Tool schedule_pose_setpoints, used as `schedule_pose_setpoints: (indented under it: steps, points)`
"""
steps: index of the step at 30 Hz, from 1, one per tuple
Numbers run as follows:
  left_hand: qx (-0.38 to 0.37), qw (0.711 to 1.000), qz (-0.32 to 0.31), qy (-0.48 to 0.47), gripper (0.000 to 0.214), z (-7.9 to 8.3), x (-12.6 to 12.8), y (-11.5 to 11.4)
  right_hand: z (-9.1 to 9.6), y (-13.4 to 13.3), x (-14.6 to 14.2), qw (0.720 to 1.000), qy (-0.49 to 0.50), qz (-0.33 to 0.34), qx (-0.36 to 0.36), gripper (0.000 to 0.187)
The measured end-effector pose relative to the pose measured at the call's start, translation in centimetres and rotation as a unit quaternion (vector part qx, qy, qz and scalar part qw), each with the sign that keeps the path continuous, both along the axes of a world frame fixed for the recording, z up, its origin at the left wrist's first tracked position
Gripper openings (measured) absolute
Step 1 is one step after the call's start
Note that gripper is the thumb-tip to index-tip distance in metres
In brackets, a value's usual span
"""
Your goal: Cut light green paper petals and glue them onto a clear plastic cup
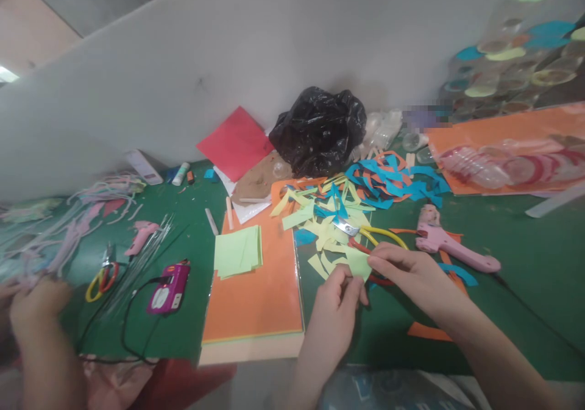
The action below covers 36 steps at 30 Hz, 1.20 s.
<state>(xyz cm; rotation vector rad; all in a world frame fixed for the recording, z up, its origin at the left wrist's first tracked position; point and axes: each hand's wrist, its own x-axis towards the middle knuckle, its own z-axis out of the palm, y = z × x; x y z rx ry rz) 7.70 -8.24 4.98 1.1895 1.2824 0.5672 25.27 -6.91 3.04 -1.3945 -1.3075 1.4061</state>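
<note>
A small piece of light green paper is held between my two hands. My left hand pinches its lower left edge with curled fingers. At its upper right edge, my right hand grips it between thumb and fingers. Just behind the paper lie scissors with yellow and red handles, partly hidden by the paper and my right hand. Paper scraps in green, yellow and blue spread around the blades. To the left, a stack of light green paper pieces rests on an orange sheet.
A pink glue gun with a cord lies to the right. Behind stand a black plastic bag and blue and orange strips. Plastic bottles lie at right. At left are a purple power strip, other scissors and a co-worker's hands.
</note>
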Motion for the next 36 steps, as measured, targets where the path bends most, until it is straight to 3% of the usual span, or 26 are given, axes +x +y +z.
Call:
schedule_pose_setpoints:
  steps: [5,11,20,27,36]
  points:
    - [0.004,1.0,-0.002,0.018,0.033,0.2,0.0,0.0,0.1,0.0,-0.2,1.0,0.012,-0.019,-0.006,0.046]
    - [0.006,0.998,-0.028,0.054,0.032,1.2,0.2,-0.2,0.3,0.2,-0.3,0.998,0.041,0.027,-0.043,0.04]
    - [-0.004,0.997,-0.052,0.058,0.032,1.8,0.0,-0.1,0.3,0.6,-0.2,0.996,0.05,0.047,-0.065,0.049]
    - [-0.008,0.997,-0.066,0.044,0.031,2.3,0.0,-0.3,1.0,1.0,-0.1,0.997,0.009,0.063,-0.039,0.051]
    - [-0.018,0.995,-0.074,0.063,0.031,2.5,-0.3,-0.3,0.8,1.5,-1.2,0.997,0.044,0.054,-0.022,0.048]
